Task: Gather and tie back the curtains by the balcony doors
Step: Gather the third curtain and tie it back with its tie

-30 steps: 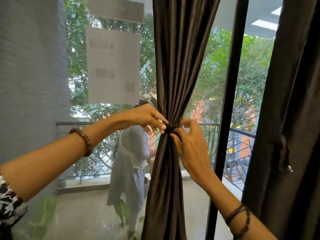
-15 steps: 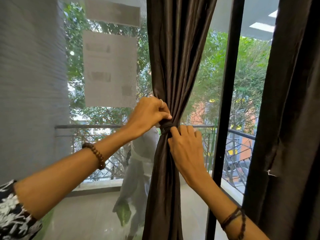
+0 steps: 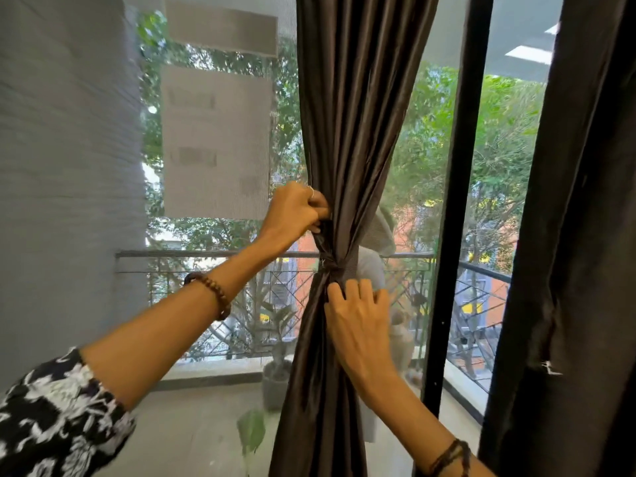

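The curtain is pinched above the tie by the closed left hand; the open right hand is laid flat below, seemingly gripping nothing

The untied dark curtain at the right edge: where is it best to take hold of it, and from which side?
Grip the curtain at the right edge at mid-height, level with the tie on the gathered one, coming from its free left edge: it hangs loose and ungathered there.

left hand fisted high, right hand flat, lower
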